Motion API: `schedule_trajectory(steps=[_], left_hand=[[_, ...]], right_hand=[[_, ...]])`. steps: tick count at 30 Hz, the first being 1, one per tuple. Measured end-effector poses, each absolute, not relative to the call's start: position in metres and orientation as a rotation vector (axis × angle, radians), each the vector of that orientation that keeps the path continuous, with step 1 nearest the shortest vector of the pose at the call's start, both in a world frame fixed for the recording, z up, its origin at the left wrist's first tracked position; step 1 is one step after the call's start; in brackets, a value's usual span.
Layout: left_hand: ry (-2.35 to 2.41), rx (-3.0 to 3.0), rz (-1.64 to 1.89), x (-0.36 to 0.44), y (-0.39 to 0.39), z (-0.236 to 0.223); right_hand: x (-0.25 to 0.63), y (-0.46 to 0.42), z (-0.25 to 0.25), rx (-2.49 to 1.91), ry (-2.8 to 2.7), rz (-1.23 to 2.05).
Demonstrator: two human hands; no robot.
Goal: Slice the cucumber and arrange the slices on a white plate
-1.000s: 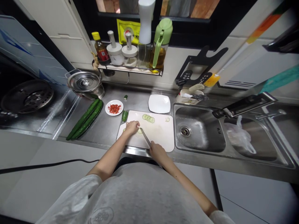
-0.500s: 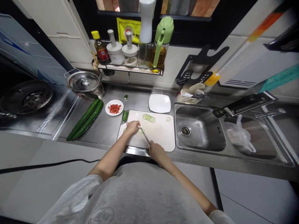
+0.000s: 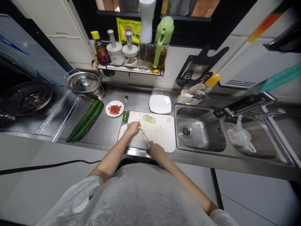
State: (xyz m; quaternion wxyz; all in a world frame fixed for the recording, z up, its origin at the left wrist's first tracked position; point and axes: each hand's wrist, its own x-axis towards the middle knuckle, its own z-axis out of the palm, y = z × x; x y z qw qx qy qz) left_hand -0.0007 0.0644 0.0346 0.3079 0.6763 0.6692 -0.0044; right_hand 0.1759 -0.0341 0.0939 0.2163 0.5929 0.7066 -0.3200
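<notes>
Cucumber slice [image 3: 142, 131] lies on the white cutting board [image 3: 163, 135], just beyond my left fingertips and beside the end of the knife [image 3: 146, 138]. My right hand [image 3: 157, 151] is wrapped around the knife's handle, fingers curled closed on it, near the board's front edge. From that fist the blade slants away from me and leftward, its far end close to the slice and to my left hand [image 3: 133, 128]. The left one is bent over the board's left half, fingers bunched and pointing to the right; I cannot tell how tightly they are closed or what lies beneath them, though a bit of pale green shows by the wrist. Both my forearms reach forward and inward from the grey sleeves, the left rising to the right, the right angling to the left, so the hands nearly meet.

Farther up the board, several overlapping slices [image 3: 150, 119] sit in a short row, with a small pale piece [image 3: 168, 120] off to the right. At the upper left corner rests a dark green cucumber chunk [image 3: 125, 117]. Past the board stand a square white plate [image 3: 160, 104] and a round plate [image 3: 114, 102] of chopped red bits [image 3: 115, 109]; two long cucumbers [image 3: 86, 121] lie farther left, and the sink [image 3: 196, 141] is to the right.
</notes>
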Motion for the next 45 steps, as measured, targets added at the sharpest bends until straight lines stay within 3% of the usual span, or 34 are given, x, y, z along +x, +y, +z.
schedule_trajectory(steps=[24, 45], left_hand=[[1.818, 1.821, -0.049, 0.005, 0.060, 0.032], [1.856, 1.749, 0.054, 0.021, 0.044, 0.045]], right_hand=[[0.212, -0.066, 0.096, 1.615, 1.988, -0.906], [0.247, -0.059, 0.082, 1.886, 2.088, -0.888]])
